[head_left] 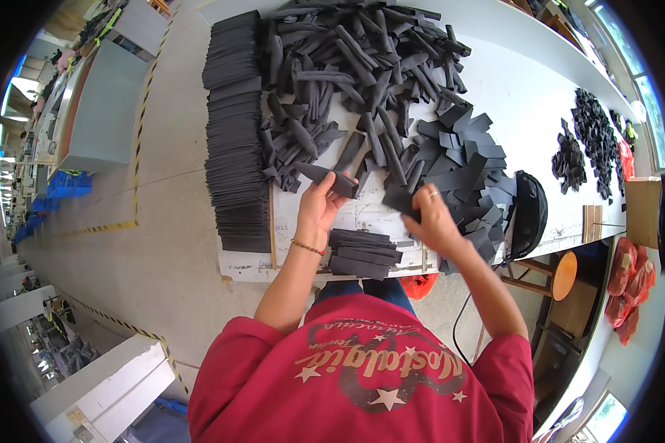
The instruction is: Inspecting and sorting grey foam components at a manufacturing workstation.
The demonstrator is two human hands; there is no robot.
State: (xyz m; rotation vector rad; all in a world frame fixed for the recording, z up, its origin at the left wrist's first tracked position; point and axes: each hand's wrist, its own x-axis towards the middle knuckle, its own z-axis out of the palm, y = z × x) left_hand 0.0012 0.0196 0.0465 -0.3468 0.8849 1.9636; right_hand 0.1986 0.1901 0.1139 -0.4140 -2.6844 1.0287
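My left hand is closed on a black rolled or folded strip, held above the near part of the white table. To its right, my right hand grips a flat black piece by its right end. Just beyond it lies a loose heap of flat black pieces. A small stack of black strips sits at the table's front edge, between my forearms. Farther off spreads a large pile of black rolled pieces. What the pieces are made of I cannot tell.
A long, tight row of black pieces runs along the white table's left edge. On the right stand a black pouch-like item and a round wooden stool. More dark pieces lie at the far right, near a cardboard box.
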